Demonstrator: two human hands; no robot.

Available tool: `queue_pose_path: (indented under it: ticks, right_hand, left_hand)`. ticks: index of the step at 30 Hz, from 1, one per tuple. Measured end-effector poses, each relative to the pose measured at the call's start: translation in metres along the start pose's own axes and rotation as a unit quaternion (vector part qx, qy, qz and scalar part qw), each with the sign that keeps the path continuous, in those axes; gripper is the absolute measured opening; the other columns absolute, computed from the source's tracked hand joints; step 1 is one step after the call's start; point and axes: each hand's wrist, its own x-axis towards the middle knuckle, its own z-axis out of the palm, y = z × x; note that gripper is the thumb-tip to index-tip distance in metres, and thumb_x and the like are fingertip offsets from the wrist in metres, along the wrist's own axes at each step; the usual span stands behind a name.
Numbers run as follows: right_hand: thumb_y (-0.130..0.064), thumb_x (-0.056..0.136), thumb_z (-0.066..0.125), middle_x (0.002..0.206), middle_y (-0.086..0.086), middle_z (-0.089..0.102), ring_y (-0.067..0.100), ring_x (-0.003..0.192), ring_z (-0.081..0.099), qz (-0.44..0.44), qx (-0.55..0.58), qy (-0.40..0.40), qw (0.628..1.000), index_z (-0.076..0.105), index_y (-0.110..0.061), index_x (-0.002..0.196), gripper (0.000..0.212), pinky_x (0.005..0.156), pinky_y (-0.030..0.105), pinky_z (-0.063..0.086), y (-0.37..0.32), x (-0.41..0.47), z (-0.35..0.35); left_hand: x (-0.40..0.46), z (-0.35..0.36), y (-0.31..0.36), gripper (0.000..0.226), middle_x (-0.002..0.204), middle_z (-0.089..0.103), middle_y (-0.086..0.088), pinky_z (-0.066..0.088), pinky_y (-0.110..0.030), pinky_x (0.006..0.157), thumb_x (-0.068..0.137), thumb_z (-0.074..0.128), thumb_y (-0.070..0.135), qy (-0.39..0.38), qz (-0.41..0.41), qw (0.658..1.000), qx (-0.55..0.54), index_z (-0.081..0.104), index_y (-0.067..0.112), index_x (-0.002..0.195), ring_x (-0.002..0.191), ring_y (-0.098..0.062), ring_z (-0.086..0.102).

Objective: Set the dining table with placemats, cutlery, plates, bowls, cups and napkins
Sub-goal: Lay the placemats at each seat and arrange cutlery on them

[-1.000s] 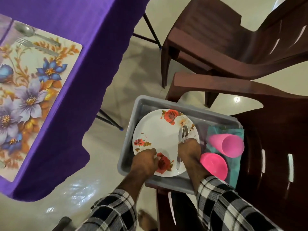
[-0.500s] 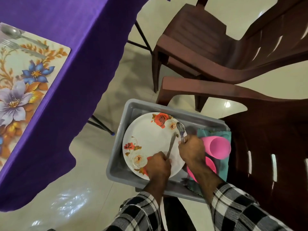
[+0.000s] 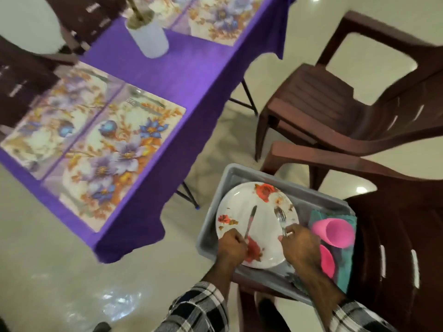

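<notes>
A grey tray (image 3: 309,198) rests on a brown chair at lower right. In it lies a white plate (image 3: 242,204) with red flowers. My left hand (image 3: 231,246) grips a knife (image 3: 250,220) over the plate, blade pointing away. My right hand (image 3: 300,245) grips a fork (image 3: 281,218), and perhaps a spoon with it, tines up over the plate's right side. Two pink cups (image 3: 335,232) lie on teal napkins (image 3: 348,267) in the tray's right part. On the purple table (image 3: 191,73), floral placemats (image 3: 112,149) are laid; the near one bears a spoon and fork (image 3: 141,101) at its far end.
A second brown plastic chair (image 3: 335,99) stands behind the tray's chair, right of the table. A white vase (image 3: 148,37) stands mid-table. More dark chairs (image 3: 21,75) sit at the table's far left. Tiled floor lies between me and the table.
The view has swung up and left, bringing more of the table into sight. My two hands have drawn apart, the left with the knife, the right with the fork, both raised over the plate.
</notes>
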Motion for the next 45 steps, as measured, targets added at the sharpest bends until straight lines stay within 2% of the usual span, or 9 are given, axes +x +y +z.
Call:
queue_pose_path:
  ticks: [7, 10, 13, 18, 22, 27, 33, 36, 45]
  right_hand:
    - [-0.01, 0.084, 0.08, 0.091, -0.002, 0.077, 0.023, 0.085, 0.067, -0.033, 0.08, -0.038, 0.996, 0.08, -0.02, 0.089, 0.011, 0.075, 0.026, 0.048, -0.052, -0.087, -0.016]
    - [-0.008, 0.082, 0.077, 0.089, 0.0, 0.078, 0.031, 0.09, 0.071, -0.022, 0.125, -0.032, 0.991, 0.076, -0.023, 0.077, 0.015, 0.086, 0.039, 0.058, -0.056, -0.125, -0.009]
    - [0.0, 0.085, 0.07, 0.082, 0.01, 0.075, 0.036, 0.078, 0.075, -0.018, 0.175, -0.04, 0.984, 0.071, -0.013, 0.077, 0.015, 0.074, 0.049, 0.063, -0.05, -0.169, -0.002]
    - [0.013, 0.095, 0.04, 0.08, 0.021, 0.068, 0.023, 0.049, 0.06, -0.011, 0.285, -0.052, 0.957, 0.061, 0.0, 0.096, 0.024, 0.046, 0.031, 0.048, -0.019, -0.264, 0.006]
    - [0.008, 0.084, 0.054, 0.063, 0.014, 0.06, 0.019, 0.044, 0.046, -0.033, 0.253, -0.039, 0.966, 0.064, 0.002, 0.091, 0.014, 0.042, 0.024, 0.036, 0.036, -0.315, 0.005]
    - [-0.046, 0.08, 0.061, 0.061, -0.008, 0.057, 0.013, 0.056, 0.049, -0.078, 0.223, 0.023, 0.971, 0.064, -0.026, 0.073, 0.021, 0.056, 0.025, 0.036, 0.134, -0.357, -0.018]
    - [-0.006, 0.093, 0.061, 0.062, 0.005, 0.063, 0.02, 0.055, 0.053, -0.009, 0.247, 0.034, 0.968, 0.065, -0.018, 0.084, 0.016, 0.05, 0.027, 0.037, 0.229, -0.386, -0.077]
    - [-0.007, 0.089, 0.061, 0.073, 0.016, 0.071, 0.022, 0.056, 0.054, 0.013, 0.253, 0.031, 0.967, 0.064, -0.013, 0.087, 0.007, 0.051, 0.03, 0.039, 0.291, -0.385, -0.114]
    - [-0.005, 0.092, 0.057, 0.078, 0.006, 0.076, 0.016, 0.067, 0.06, 0.064, 0.269, 0.083, 0.957, 0.067, -0.016, 0.094, 0.015, 0.058, 0.027, 0.038, 0.482, -0.387, -0.261]
  left_hand:
    - [-0.102, -0.102, -0.03, 0.019, 0.068, 0.072, -0.015, 0.052, -0.029, 0.052, 0.094, 0.058, -0.009, -0.023, -0.022, 0.975, -0.221, 0.073, 0.001, 0.096, 0.056, -0.026, 0.066]
    - [-0.157, -0.123, -0.047, 0.018, 0.071, 0.07, -0.01, 0.051, -0.03, 0.057, 0.098, 0.053, -0.005, -0.058, -0.026, 0.968, -0.244, 0.066, 0.008, 0.096, 0.069, -0.027, 0.067]
    - [-0.196, -0.13, -0.074, 0.021, 0.075, 0.071, -0.008, 0.049, -0.029, 0.059, 0.1, 0.043, -0.004, -0.067, -0.015, 0.972, -0.225, 0.058, 0.01, 0.102, 0.065, -0.022, 0.065]
    - [-0.253, -0.132, -0.124, 0.02, 0.071, 0.064, -0.008, 0.037, -0.024, 0.05, 0.095, 0.046, -0.002, -0.034, 0.009, 0.982, -0.188, 0.058, 0.013, 0.089, 0.056, -0.017, 0.05]
    - [-0.294, -0.12, -0.154, 0.015, 0.066, 0.053, -0.006, 0.026, -0.023, 0.046, 0.103, 0.058, 0.017, -0.031, 0.042, 0.977, -0.208, 0.06, 0.017, 0.088, 0.049, -0.015, 0.039]
    - [-0.337, -0.072, -0.175, 0.018, 0.066, 0.055, -0.006, 0.03, -0.023, 0.045, 0.105, 0.055, 0.014, -0.062, 0.104, 0.977, -0.177, 0.071, 0.02, 0.1, 0.048, -0.014, 0.04]
    - [-0.404, 0.012, -0.158, 0.015, 0.077, 0.07, -0.01, 0.047, -0.024, 0.052, 0.107, 0.047, 0.004, -0.159, 0.128, 0.969, -0.141, 0.058, 0.01, 0.098, 0.057, -0.018, 0.064]
    - [-0.43, 0.069, -0.14, 0.019, 0.08, 0.071, -0.01, 0.051, -0.025, 0.055, 0.11, 0.047, 0.008, -0.174, 0.139, 0.969, -0.106, 0.058, 0.01, 0.095, 0.061, -0.016, 0.062]
    - [-0.521, 0.283, -0.06, 0.031, 0.065, 0.061, -0.008, 0.035, -0.021, 0.043, 0.102, 0.035, -0.007, -0.176, 0.132, 0.974, -0.051, 0.062, 0.008, 0.107, 0.044, -0.012, 0.044]
